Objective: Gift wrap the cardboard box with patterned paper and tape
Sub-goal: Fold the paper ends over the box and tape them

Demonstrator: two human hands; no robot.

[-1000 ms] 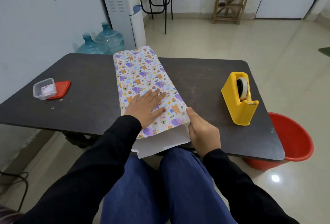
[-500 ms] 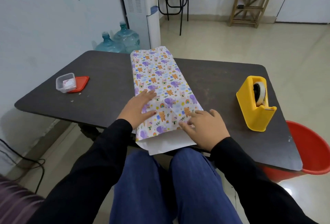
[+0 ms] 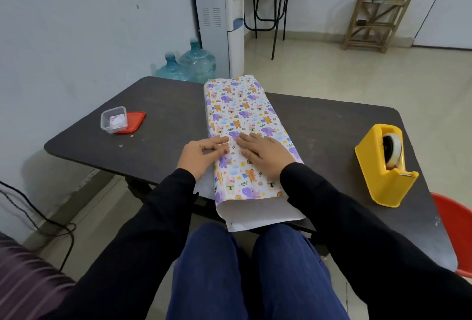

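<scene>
The box is hidden inside patterned paper (image 3: 242,112), a long wrap with animals printed on white, lying lengthwise on the dark table (image 3: 158,105). The paper's white inner side sticks out past the near table edge. My left hand (image 3: 200,155) rests at the wrap's left edge with its fingertips on top of the paper. Beside it, my right hand (image 3: 265,153) lies flat on the top, its fingers pointing left and almost meeting the left hand's. A yellow tape dispenser (image 3: 383,166) with a roll of clear tape stands on the table's right side, apart from both hands.
A small clear plastic container (image 3: 114,119) sits on a red lid (image 3: 134,121) at the table's left. A red bucket (image 3: 457,227) stands on the floor at the right. Two water bottles (image 3: 189,65) and a white dispenser (image 3: 217,18) stand behind the table.
My right hand moved from the wrap's near right corner up onto its top, toward the left. My left hand slid leftward to the wrap's left edge.
</scene>
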